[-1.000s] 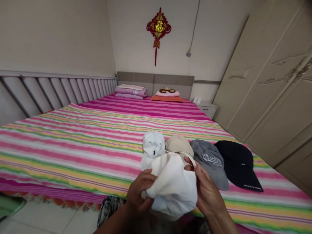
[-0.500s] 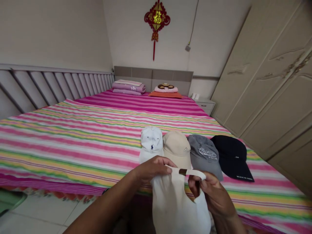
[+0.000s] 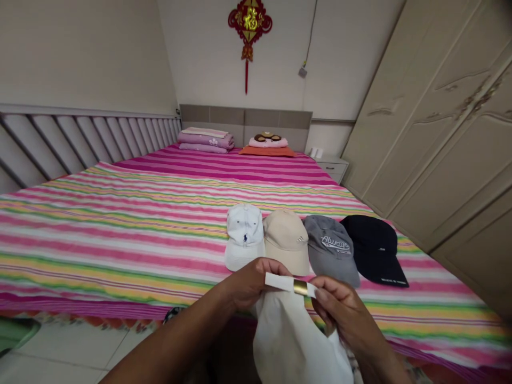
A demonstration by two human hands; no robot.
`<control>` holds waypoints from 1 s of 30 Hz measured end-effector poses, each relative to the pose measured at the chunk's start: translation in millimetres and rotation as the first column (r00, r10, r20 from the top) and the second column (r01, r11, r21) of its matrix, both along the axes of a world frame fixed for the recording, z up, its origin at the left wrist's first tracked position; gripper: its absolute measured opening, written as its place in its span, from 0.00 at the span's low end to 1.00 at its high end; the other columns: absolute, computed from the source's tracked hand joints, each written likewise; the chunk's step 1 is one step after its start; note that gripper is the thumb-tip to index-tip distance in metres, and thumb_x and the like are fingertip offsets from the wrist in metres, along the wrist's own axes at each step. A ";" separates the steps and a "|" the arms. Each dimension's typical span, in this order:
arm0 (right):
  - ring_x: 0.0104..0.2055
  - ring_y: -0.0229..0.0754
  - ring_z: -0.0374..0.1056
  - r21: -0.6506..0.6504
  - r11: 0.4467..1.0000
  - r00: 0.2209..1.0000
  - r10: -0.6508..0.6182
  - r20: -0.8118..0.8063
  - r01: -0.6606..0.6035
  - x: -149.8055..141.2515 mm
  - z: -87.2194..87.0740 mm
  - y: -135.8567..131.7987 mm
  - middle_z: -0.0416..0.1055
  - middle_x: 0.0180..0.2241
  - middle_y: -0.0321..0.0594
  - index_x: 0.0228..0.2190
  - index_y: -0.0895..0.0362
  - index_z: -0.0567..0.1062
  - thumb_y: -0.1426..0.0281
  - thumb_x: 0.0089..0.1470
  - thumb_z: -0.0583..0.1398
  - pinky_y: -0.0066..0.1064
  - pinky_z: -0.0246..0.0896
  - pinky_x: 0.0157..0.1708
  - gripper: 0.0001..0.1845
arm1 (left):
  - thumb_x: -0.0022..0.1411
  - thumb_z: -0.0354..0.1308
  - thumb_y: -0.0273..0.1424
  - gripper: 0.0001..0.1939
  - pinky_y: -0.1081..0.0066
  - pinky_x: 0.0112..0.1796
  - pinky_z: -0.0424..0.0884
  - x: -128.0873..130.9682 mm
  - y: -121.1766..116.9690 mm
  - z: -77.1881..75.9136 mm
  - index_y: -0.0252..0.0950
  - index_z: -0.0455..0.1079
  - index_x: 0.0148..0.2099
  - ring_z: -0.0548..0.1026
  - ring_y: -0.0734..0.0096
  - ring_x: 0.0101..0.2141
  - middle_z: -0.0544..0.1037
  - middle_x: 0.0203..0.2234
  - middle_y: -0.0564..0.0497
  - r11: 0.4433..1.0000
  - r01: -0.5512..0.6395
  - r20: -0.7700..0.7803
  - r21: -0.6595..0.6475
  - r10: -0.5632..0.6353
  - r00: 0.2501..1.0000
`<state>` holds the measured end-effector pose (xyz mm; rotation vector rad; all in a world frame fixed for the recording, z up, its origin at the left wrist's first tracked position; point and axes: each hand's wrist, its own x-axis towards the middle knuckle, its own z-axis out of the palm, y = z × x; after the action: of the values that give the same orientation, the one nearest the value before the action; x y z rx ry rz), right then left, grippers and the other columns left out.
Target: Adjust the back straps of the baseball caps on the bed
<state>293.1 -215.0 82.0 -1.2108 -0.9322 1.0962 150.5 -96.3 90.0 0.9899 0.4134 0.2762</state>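
Left hand (image 3: 253,281): thumb and fingers closed, pinching the left part of the narrow white fabric strap (image 3: 277,282). Right hand (image 3: 347,310): thumb and fingertips closed on the strap's right part, just beside the shiny gold-coloured metal clasp (image 3: 300,287). The strap belonged to the white soft-fabric cap (image 3: 294,338), which hung below both hands at the near edge of the bed, partly cut off by the frame.

Just beyond the hands, four caps lay in a row on the multicoloured striped bedspread (image 3: 120,229), left to right: pale white cap with dark rider logo (image 3: 244,234), plain beige cap (image 3: 285,240), grey cap with white lettering (image 3: 328,246), black cap with long brim (image 3: 372,248).

Far left, folded purple bedding (image 3: 204,142); right of it, pink folded bundle (image 3: 267,142) on an orange flat cloth (image 3: 267,152). Grey panelled headboard (image 3: 224,118) stood behind both.
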 end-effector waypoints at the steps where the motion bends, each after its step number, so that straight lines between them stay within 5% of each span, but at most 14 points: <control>1: 0.14 0.27 0.41 -0.016 1.000 1.000 -0.010 0.012 0.011 -1.9 1.0 0.0 0.50 0.12 0.27 0.23 0.61 0.69 0.55 0.43 0.61 0.21 0.34 0.14 0.19 | 0.40 0.63 0.26 0.07 0.79 0.21 0.59 0.4 -0.4 0.0 0.29 0.71 0.26 0.66 0.81 0.16 0.71 0.17 0.52 1.000 0.017 -0.010 0.012 -0.017 1.000; 7: 0.16 0.27 0.42 -0.014 1.000 0.999 -0.029 -0.030 0.028 -9.8 5.8 0.5 0.50 0.13 0.28 0.19 0.60 0.66 0.58 0.44 0.61 0.21 0.35 0.14 0.18 | 0.43 0.62 0.28 0.07 0.80 0.20 0.58 1.7 -1.3 7.3 0.29 0.70 0.27 0.65 0.83 0.16 0.70 0.17 0.54 0.986 0.135 -0.034 0.098 -0.132 0.991; 20: 0.17 0.28 0.40 0.007 0.997 0.994 -0.074 -0.085 0.075 -15.9 3.6 4.3 0.49 0.13 0.28 0.17 0.59 0.66 0.61 0.41 0.62 0.21 0.33 0.14 0.16 | 0.35 0.65 0.28 0.11 0.80 0.16 0.53 4.2 -11.5 6.9 0.30 0.67 0.22 0.60 0.85 0.13 0.67 0.12 0.56 0.999 0.043 -0.061 0.008 -0.042 0.997; 25: 0.15 0.28 0.36 0.063 0.992 0.953 -0.085 -0.290 0.107 -6.4 -0.3 7.5 0.44 0.11 0.25 0.15 0.58 0.62 0.64 0.42 0.62 0.21 0.31 0.14 0.17 | 0.36 0.65 0.28 0.11 0.80 0.17 0.56 3.3 -7.3 5.9 0.31 0.66 0.23 0.62 0.83 0.14 0.68 0.14 0.56 0.999 -0.016 0.048 -0.043 0.018 0.999; 30: 0.13 0.27 0.34 0.152 0.960 0.854 -0.129 -0.504 0.234 2.1 2.2 9.7 0.44 0.12 0.24 0.15 0.57 0.58 0.68 0.44 0.61 0.21 0.40 0.14 0.17 | 0.40 0.63 0.28 0.09 0.80 0.17 0.58 1.2 -0.1 1.8 0.31 0.66 0.25 0.63 0.83 0.14 0.68 0.14 0.56 0.994 -0.058 0.141 -0.095 0.071 0.987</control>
<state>295.1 -205.4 84.2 -0.7716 -0.5085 1.0532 151.7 -96.4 91.8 0.8628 0.3231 0.3824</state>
